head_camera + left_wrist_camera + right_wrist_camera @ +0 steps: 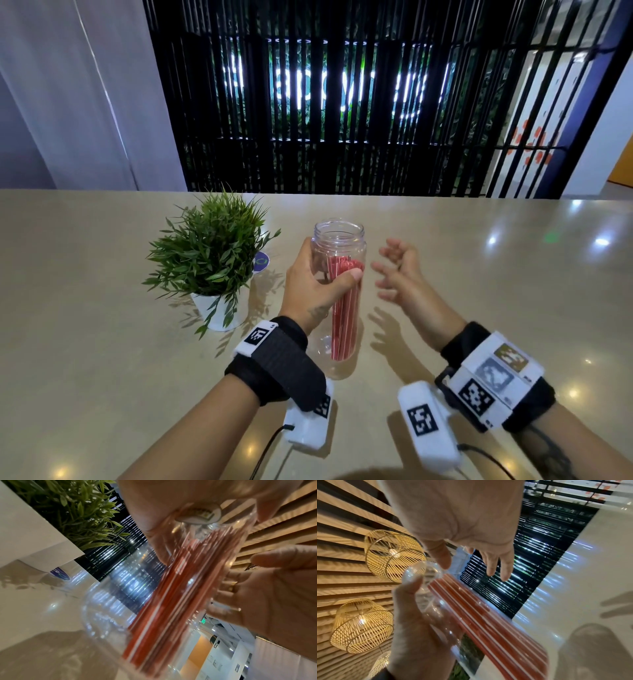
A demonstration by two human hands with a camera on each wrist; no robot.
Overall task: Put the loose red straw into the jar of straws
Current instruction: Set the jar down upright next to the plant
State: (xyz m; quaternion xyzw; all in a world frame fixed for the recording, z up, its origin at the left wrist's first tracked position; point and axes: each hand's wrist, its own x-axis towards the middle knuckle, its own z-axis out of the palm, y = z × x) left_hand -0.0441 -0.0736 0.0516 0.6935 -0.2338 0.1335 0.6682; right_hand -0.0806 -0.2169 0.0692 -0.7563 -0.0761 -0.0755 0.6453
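Note:
A clear plastic jar [339,240] with an open mouth holds a bundle of red straws [344,325] and sits at the middle of the table. My left hand [323,274] grips the jar around its upper body, with the thumb across the front. In the left wrist view the straws [171,601] fill the jar [106,608] close up. My right hand [394,270] hovers just right of the jar, fingers spread and relaxed, holding nothing. The right wrist view shows its fingers [491,563] apart from the jar [428,572]. No loose straw is in sight outside the jar.
A green plant [209,253] in a white pot [219,313] stands left of the jar, with a small round purple-rimmed disc [262,262] behind it. The beige table [479,291] stretches wide to the right. Black slats lie beyond its far edge.

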